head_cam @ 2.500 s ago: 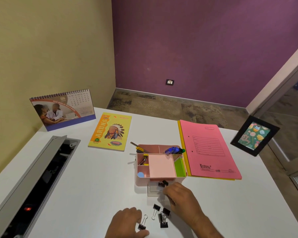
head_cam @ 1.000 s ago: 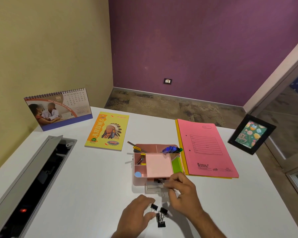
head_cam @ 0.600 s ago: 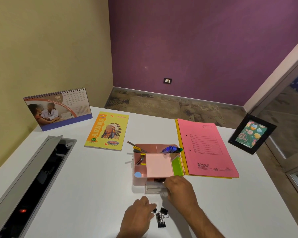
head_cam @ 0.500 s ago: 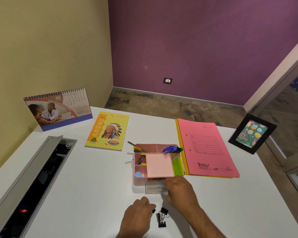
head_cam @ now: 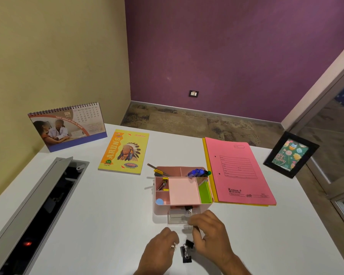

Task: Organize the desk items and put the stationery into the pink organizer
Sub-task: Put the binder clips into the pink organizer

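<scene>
The pink organizer (head_cam: 184,190) stands mid-desk with pens (head_cam: 199,172) in its back slots and a green pad (head_cam: 205,192) at the right. Its clear drawer (head_cam: 176,218) is pulled out toward me, and a black binder clip (head_cam: 188,209) lies in it. My right hand (head_cam: 210,234) hovers at the drawer's front lip, its thumb and fingertips pinching what looks like a clip's wire handle. My left hand (head_cam: 159,253) is curled just left of two loose binder clips (head_cam: 187,254) on the desk, with something small and pale at its fingertips.
A pink file folder (head_cam: 238,171) lies right of the organizer, and a framed card (head_cam: 290,154) stands at the far right. A yellow notebook (head_cam: 125,151) and a desk calendar (head_cam: 67,127) sit at the back left. An open cable tray (head_cam: 40,207) runs along the left edge.
My left hand slid right onto the loose clips, and one clip near its fingertips no longer shows. My right hand stayed at the drawer and has now drawn back slightly.
</scene>
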A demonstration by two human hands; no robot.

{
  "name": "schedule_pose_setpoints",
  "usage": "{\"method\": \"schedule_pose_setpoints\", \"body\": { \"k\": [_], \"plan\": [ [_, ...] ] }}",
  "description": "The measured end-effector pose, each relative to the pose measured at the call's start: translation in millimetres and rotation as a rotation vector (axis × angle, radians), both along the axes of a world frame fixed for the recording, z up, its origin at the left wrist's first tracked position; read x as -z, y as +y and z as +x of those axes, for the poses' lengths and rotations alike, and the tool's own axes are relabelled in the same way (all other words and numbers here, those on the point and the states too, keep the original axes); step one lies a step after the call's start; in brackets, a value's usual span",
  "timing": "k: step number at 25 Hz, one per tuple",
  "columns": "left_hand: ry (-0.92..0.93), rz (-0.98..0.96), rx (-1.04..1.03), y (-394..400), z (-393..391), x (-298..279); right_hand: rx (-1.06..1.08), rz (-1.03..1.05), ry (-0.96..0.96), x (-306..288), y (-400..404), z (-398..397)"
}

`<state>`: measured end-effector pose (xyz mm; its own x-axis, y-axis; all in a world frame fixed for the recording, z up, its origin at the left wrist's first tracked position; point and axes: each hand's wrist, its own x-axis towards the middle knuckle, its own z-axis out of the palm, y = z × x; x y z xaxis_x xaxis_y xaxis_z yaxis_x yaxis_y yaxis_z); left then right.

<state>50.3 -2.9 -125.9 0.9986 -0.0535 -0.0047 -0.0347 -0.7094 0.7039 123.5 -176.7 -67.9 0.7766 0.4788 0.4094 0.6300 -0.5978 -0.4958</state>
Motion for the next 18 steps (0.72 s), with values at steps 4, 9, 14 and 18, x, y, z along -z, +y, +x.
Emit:
{"method": "schedule_pose_setpoints", "body": {
  "k": [4, 9, 14, 18],
  "plan": [
    [0.060, -0.383, -0.115, -12, 4, -23, -0.043, 0.019, 0.312, 2, -3, -12],
    [-0.024, -0.567, -0.224, -17, 5, -28, -0.053, 0.063, 0.426, -7, -2, -14],
    [-0.007, -0.652, -0.278, -20, 4, -26, -0.062, 0.109, 0.391, -14, -4, -6],
    [0.066, -0.396, -0.286, -11, -2, -11, 0.036, 0.170, 0.237, -17, -3, 9]
  ]
}}
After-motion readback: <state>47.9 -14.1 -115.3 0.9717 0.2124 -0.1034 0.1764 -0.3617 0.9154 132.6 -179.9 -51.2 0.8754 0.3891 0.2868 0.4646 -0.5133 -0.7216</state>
